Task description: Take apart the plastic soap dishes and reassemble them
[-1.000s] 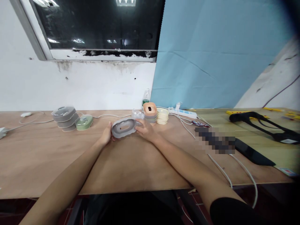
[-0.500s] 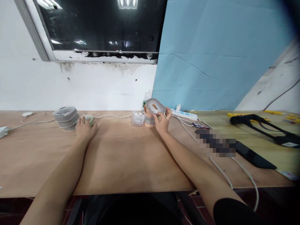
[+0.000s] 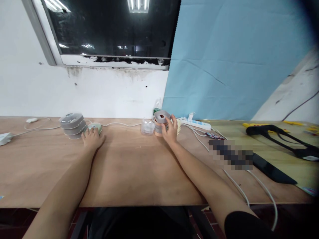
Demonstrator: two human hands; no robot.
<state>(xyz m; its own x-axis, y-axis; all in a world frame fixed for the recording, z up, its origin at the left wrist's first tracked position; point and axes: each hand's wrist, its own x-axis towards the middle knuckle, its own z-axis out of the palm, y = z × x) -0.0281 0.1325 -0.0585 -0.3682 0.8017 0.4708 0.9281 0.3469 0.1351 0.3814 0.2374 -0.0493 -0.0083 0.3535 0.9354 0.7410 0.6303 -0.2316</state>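
Note:
My right hand (image 3: 170, 130) has its thumb and fingers on the right side of a grey plastic container (image 3: 161, 116). This container sits level on top of a stack of brown and grey containers (image 3: 158, 129). A small clear plastic container (image 3: 147, 126) stands just left of that stack. On the left, my left hand (image 3: 91, 137) lies palm down on the table, fingers spread. Its fingertips are at a pale green lidded container (image 3: 96, 126), partly hidden behind them. Just left of those fingers stands a stack of grey lidded containers (image 3: 72, 125).
Behind the right stack stands a clear bottle (image 3: 157, 105). A white power strip (image 3: 197, 124) with cables lies to the right. Farther right are a dark phone-like slab (image 3: 272, 168) and a black strap-like frame (image 3: 281, 139). A white adapter (image 3: 5, 138) sits at the left edge.
The grey container in my right hand was tilted over the stack and now sits flat and lower on it. My left hand has stayed nearly in place. The view has shifted slightly.

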